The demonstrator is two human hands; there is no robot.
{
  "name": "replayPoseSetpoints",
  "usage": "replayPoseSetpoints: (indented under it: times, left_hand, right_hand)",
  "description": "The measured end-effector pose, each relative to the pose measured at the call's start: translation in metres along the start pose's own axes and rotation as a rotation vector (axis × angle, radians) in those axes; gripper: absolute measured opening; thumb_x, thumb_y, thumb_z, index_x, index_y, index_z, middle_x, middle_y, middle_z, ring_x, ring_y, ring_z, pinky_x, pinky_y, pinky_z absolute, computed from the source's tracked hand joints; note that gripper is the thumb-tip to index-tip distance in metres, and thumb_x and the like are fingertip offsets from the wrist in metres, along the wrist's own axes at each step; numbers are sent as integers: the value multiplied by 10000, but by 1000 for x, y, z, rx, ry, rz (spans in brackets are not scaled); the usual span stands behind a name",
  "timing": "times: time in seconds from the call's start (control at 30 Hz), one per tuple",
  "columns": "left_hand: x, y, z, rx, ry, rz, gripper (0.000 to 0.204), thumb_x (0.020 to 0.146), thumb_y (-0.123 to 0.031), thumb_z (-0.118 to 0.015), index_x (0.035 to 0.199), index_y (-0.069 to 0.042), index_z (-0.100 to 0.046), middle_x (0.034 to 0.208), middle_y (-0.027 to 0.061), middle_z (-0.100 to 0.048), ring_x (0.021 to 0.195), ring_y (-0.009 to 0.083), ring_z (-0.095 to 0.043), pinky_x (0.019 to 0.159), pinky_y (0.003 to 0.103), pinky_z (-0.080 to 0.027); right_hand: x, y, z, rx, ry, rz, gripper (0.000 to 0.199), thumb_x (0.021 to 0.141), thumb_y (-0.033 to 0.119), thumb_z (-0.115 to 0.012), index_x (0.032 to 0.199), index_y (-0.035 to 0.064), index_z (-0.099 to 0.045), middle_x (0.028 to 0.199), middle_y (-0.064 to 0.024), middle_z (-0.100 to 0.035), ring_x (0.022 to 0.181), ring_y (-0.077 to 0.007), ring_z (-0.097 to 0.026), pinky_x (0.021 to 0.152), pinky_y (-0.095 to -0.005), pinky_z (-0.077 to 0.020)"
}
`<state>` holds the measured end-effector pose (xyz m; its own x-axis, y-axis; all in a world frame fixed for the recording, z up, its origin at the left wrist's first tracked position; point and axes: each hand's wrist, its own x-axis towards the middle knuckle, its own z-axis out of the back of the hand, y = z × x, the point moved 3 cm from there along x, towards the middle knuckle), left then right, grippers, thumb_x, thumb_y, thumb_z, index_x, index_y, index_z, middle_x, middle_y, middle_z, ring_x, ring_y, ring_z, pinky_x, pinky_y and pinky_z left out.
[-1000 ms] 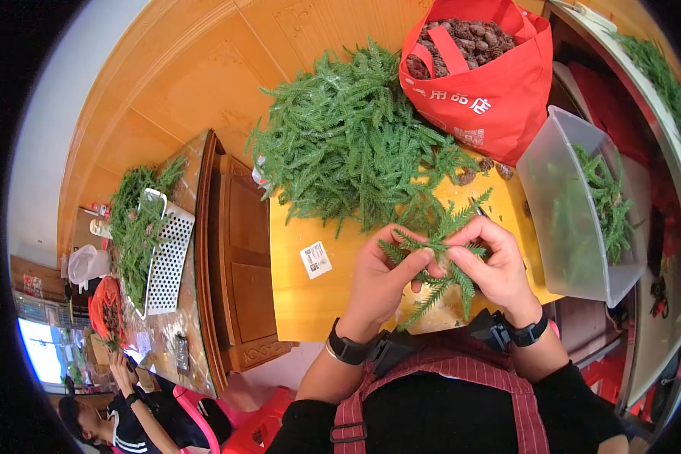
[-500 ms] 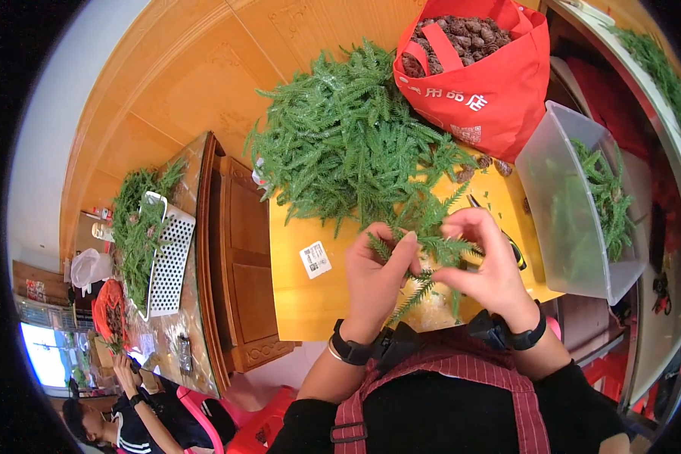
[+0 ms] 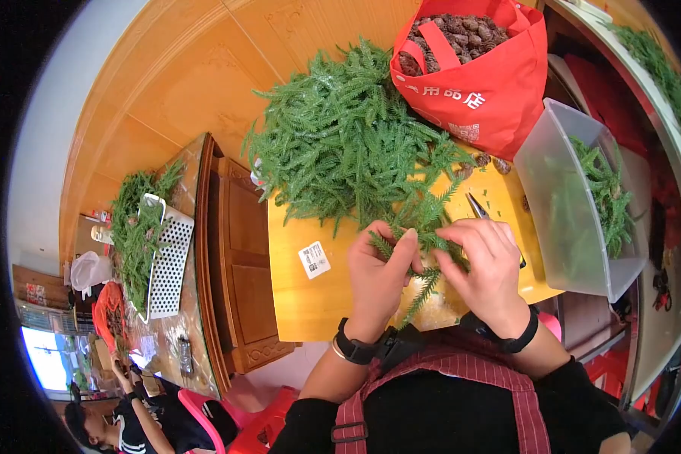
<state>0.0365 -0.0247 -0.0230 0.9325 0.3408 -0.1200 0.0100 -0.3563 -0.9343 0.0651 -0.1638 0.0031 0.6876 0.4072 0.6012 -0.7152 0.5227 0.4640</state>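
Head view. The left hand [image 3: 377, 268] is pinching a green sprig [image 3: 429, 240] between thumb and bent fingers, its grip closed on the stem region. The right hand [image 3: 492, 265] is curling its thumb and fingers about the other side of the same sprig; whether this grip is pressing on it cannot be told, its fingertips being partly hidden among needles. The sprig is hanging between the two hands, above the near part of a yellow counter [image 3: 295, 303]. A large heap of green branches [image 3: 340, 144] is lying beyond it. A pointed tool [image 3: 476, 206] is resting just beside the right hand, which is partly covering it; a white label [image 3: 315, 259] is lying left of the left hand. Behind, a red bag [image 3: 499, 98] is holding brown cones [image 3: 469, 34]. At right, a translucent tub [image 3: 571, 212] is containing further greenery [image 3: 605, 200]. At far left, a white perforated basket [image 3: 172, 261] is standing beside more branches [image 3: 138, 242], and a co-worker [image 3: 155, 424] is sitting near them.
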Motion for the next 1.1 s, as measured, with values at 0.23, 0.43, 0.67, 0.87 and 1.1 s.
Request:
replayPoseSetpoints:
  times: [0.23,0.43,0.67,0.87,1.1]
  left_hand:
    - [0,3,-2,-28,11,-3,156,830,-73,-573,777,-105,-429,597,20,-529,466,86,-499,343,172,-268]
    - [1,3,-3,-47,17,18,165,832,-78,-572,783,-115,-420,599,16,-518,482,87,-506,343,171,-272]
    - [0,5,-9,-32,31,31,171,835,-79,-570,765,-112,-417,596,16,-515,477,86,-500,343,171,-271]
    - [-1,3,-7,18,77,-29,155,835,-62,-563,751,-89,-435,618,12,-511,488,83,-492,381,180,-300]
    - [0,3,-7,23,140,-70,89,834,-48,-552,794,-58,-473,596,17,-508,483,89,-479,410,188,-315]
  right_hand:
    - [7,4,9,-83,1,-5,268,618,99,-696,878,87,-629,768,-32,-546,723,-200,-550,644,-314,-416]
    - [5,-4,3,61,-50,6,239,621,37,-686,855,57,-638,727,-52,-531,646,-203,-552,532,-302,-444]
    - [9,-4,7,17,6,-23,178,638,36,-683,812,42,-643,726,-65,-540,627,-215,-556,545,-304,-452]
    - [16,-22,14,350,204,-207,87,705,53,-670,774,12,-636,729,-65,-579,644,-152,-559,556,-254,-428]
    - [9,-40,-2,1085,602,-687,162,766,41,-613,906,-34,-579,781,-33,-581,711,-91,-525,644,-214,-418]
